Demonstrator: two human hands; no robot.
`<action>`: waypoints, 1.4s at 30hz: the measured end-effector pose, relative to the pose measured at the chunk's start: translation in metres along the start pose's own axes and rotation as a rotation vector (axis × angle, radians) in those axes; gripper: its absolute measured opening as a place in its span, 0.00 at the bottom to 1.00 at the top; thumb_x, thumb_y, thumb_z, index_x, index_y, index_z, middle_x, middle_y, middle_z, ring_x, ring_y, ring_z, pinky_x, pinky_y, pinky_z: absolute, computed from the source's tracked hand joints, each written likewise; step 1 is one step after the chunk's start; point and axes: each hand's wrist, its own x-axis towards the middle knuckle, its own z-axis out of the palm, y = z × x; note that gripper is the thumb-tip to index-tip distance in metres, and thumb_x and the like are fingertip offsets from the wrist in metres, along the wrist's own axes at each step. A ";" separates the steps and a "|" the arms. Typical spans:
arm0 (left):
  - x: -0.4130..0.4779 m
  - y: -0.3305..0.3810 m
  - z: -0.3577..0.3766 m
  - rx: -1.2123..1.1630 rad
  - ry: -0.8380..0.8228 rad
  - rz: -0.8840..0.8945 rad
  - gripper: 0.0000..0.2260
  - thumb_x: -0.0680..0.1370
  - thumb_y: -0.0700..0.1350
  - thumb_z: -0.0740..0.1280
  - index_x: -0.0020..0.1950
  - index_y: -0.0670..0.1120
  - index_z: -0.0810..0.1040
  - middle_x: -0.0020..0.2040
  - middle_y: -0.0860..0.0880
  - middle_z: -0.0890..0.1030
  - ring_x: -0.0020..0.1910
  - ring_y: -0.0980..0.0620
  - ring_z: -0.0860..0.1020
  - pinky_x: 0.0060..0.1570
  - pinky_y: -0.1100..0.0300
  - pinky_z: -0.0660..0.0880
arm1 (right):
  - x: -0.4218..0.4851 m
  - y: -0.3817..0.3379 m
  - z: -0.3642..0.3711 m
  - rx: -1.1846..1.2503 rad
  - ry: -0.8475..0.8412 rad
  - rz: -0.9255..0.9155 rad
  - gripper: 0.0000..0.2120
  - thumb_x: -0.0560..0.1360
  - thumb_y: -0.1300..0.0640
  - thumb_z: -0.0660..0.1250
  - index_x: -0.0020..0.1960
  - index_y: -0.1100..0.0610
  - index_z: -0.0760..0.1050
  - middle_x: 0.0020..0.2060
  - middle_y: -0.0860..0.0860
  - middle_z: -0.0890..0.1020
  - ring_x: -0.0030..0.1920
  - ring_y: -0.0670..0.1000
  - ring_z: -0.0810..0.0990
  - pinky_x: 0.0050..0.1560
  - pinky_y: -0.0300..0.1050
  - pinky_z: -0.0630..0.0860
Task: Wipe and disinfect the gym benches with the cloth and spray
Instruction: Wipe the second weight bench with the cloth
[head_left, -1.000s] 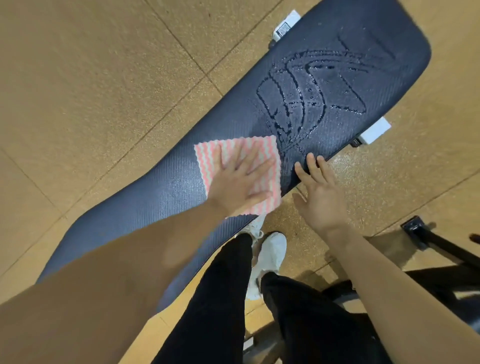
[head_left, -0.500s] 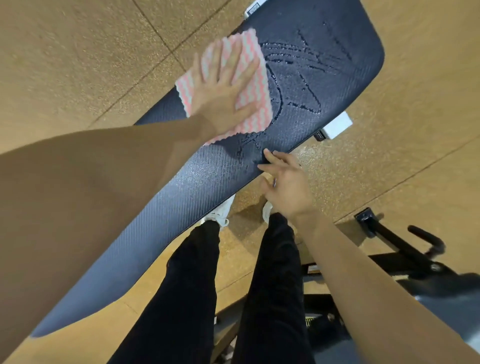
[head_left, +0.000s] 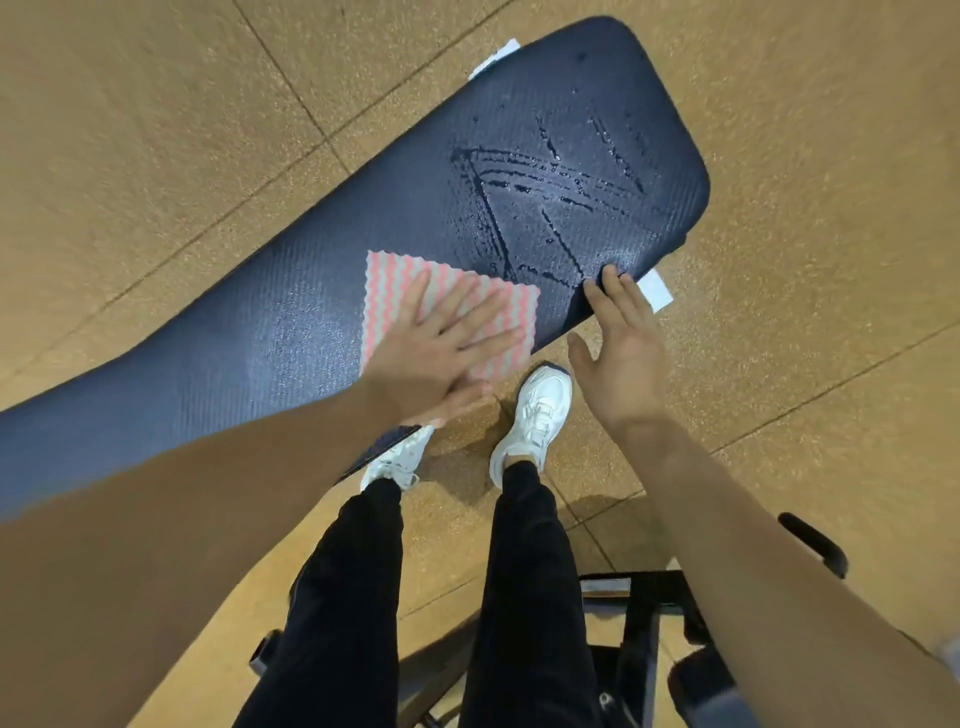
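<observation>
1. Pink and white stripes mark the cloth (head_left: 397, 291). It lies flat on the dark blue padded surface (head_left: 234, 338), close to the near edge.
2. The left hand (head_left: 441, 358) presses down on the cloth. Its fingers (head_left: 467, 306) are straight and spread apart.
3. The wet streaks (head_left: 545, 197) lie up and to the right of those fingers, toward the round end. The surface runs long from lower left to upper right, so the next wipe likely goes that way.
4. The right hand (head_left: 623, 358) is nearer the wet patch but holds nothing. Its straight fingers touch the near edge.
5. The left arm hides part of the near edge. The far left end is cut off. No spray bottle can be seen.
</observation>
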 end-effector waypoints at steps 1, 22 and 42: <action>0.009 -0.005 -0.003 0.011 -0.013 -0.031 0.31 0.83 0.68 0.51 0.84 0.59 0.53 0.85 0.47 0.51 0.84 0.37 0.48 0.77 0.28 0.44 | 0.001 0.002 -0.002 0.011 0.002 0.001 0.26 0.79 0.56 0.68 0.76 0.56 0.69 0.78 0.52 0.66 0.79 0.53 0.61 0.78 0.55 0.62; 0.134 0.029 -0.034 -0.128 -0.014 -0.420 0.31 0.84 0.65 0.41 0.85 0.56 0.42 0.86 0.47 0.42 0.83 0.37 0.41 0.78 0.32 0.42 | -0.001 0.005 -0.023 0.302 0.232 0.145 0.14 0.78 0.64 0.65 0.61 0.58 0.82 0.56 0.53 0.85 0.54 0.54 0.83 0.60 0.46 0.77; 0.058 -0.013 -0.075 -0.304 -0.190 -0.859 0.56 0.71 0.68 0.73 0.84 0.40 0.48 0.84 0.38 0.47 0.83 0.34 0.46 0.81 0.39 0.52 | 0.187 -0.052 -0.008 -0.390 -0.040 -0.108 0.37 0.77 0.25 0.40 0.81 0.39 0.38 0.82 0.52 0.41 0.80 0.65 0.36 0.74 0.75 0.39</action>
